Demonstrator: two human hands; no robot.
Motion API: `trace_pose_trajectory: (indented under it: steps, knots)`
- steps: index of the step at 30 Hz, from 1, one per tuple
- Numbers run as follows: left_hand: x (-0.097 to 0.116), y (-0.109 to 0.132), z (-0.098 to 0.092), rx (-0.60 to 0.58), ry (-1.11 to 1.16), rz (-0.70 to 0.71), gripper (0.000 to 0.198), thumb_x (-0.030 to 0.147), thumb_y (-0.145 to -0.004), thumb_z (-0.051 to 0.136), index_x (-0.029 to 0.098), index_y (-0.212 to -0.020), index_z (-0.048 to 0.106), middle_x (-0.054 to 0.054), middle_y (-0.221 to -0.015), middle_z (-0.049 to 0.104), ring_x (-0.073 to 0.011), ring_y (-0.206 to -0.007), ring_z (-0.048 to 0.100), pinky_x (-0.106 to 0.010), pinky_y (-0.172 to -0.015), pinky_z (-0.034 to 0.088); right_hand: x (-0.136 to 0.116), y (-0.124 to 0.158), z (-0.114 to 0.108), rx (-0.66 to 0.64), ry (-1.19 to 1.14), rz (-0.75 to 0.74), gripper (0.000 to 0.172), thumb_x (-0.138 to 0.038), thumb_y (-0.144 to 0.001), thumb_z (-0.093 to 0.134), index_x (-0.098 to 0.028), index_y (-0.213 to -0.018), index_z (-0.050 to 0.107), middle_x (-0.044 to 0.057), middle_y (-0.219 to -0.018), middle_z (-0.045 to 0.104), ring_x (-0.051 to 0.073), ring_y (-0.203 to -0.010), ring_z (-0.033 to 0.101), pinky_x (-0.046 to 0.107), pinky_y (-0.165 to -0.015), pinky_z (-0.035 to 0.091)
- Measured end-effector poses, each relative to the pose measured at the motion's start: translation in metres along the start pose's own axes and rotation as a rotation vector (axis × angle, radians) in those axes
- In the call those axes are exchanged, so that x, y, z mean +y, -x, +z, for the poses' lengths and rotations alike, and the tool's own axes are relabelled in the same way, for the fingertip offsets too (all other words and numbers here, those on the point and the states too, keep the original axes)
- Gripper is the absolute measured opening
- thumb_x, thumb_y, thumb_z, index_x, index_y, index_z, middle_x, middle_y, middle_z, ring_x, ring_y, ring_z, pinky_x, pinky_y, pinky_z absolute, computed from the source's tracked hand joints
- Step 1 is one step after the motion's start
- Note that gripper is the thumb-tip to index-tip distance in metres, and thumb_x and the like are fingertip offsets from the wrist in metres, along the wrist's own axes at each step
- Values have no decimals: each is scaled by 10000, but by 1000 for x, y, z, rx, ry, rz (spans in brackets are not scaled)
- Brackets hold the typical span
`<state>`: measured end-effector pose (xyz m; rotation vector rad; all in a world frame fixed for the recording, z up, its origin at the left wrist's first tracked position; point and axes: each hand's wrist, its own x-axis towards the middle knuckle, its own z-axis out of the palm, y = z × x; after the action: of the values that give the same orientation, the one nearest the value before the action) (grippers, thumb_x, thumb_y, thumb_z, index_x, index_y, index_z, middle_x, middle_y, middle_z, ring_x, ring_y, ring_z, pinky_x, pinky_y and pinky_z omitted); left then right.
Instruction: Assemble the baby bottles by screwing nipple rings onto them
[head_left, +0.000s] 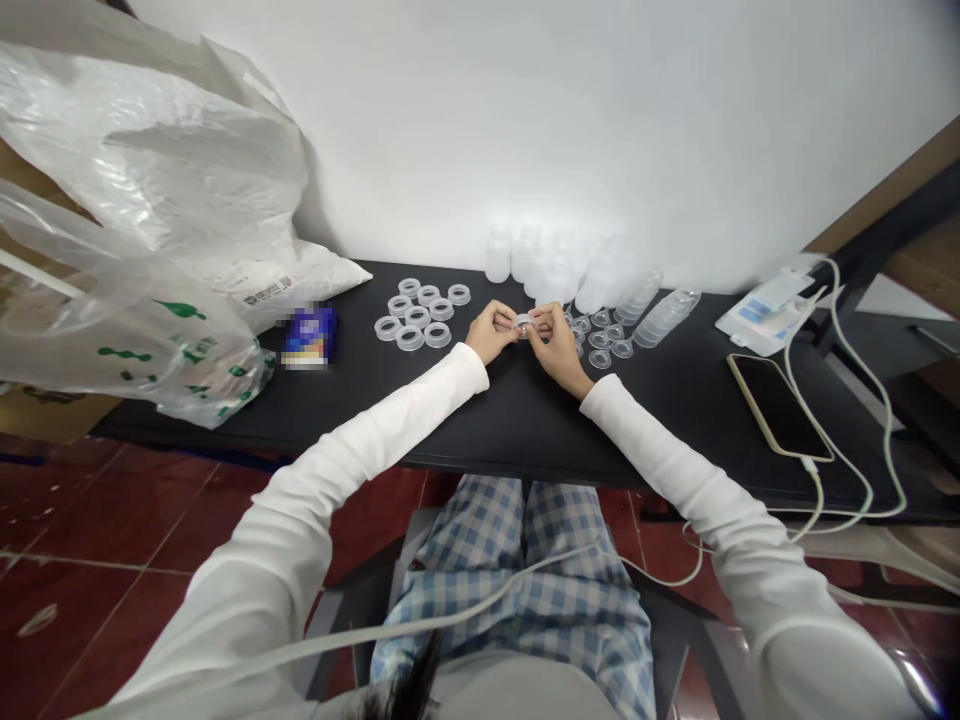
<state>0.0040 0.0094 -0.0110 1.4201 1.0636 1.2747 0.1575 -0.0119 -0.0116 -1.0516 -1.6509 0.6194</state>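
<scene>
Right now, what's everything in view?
ring: one, clear, centre
loose rings: about nine, clear, centre-left
small discs: several, clear, centre-right
bottles: several, white or clear, back
bags: at least two, whitish, left
packet: one, blue-yellow, left
phone: one, dark, right
labelled pack: one, white, right
cables: several, white, right and lap
table: one, black, middle
wall: one, white, back
floor: one, red, bottom
cardboard: some, brown, far left
chair: one, grey, bottom
trousers: one pair, blue-white, lap
sleeves: two, white, forearms
left hand: one, bare, on ring
right hand: one, bare, on ring
</scene>
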Motion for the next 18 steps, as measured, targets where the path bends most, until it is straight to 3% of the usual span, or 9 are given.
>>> trace_pose_trajectory:
  steps: [6, 12, 18]
  knots:
    - [9, 6, 1, -36, -159, 159, 309, 123, -725, 767, 210, -825, 487, 110, -605, 488, -62, -521, 537, -204, -557, 457, -2, -1, 1, -17, 24, -30, 179, -389, -913, 587, -249, -1018, 549, 43, -945, 708, 202, -864, 688, 388, -810, 594]
    - [7, 3, 1, -39, -143, 178, 265, 64, -732, 700, 201, -841, 502, 85, -673, 519, -57, -563, 502, -205, -587, 451, -4, -2, 0, 27, 11, 8, 181, -390, -885, 637, -238, -941, 557, 57, -937, 730, 212, -827, 689, 418, -816, 595]
    - [6, 4, 2, -41, -133, 205, 250, 131, -766, 726, 206, -857, 506, 88, -651, 516, -56, -538, 522, -195, -560, 456, -9, -2, -1, 68, 33, 9, 212, -423, -885, 652, -232, -931, 573, 40, -887, 734, 185, -765, 670, 378, -775, 585]
